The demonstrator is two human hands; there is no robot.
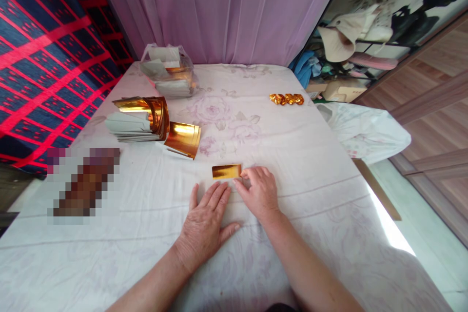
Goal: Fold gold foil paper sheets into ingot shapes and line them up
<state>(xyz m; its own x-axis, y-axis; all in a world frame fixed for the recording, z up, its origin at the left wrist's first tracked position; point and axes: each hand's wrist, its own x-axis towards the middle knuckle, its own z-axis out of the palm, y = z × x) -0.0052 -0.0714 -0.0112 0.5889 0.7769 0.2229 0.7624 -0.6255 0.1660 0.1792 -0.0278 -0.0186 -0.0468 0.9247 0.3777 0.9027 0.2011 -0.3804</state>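
A small folded strip of gold foil paper (pixel 226 171) lies on the white flowered sheet (pixel 300 156) in front of me. My right hand (pixel 259 192) rests just right of it, fingertips touching its right end. Flat on the sheet just below the strip lies my left hand (pixel 205 224), fingers spread, holding nothing. A loose stack of gold sheets (pixel 183 139) lies to the upper left of the strip.
A larger curled pile of gold and white paper (pixel 141 118) sits at the left, a clear plastic bag of paper (pixel 168 75) behind it. Folded gold pieces (pixel 287 99) lie at the far right. A white bag (pixel 361 131) hangs off the right edge.
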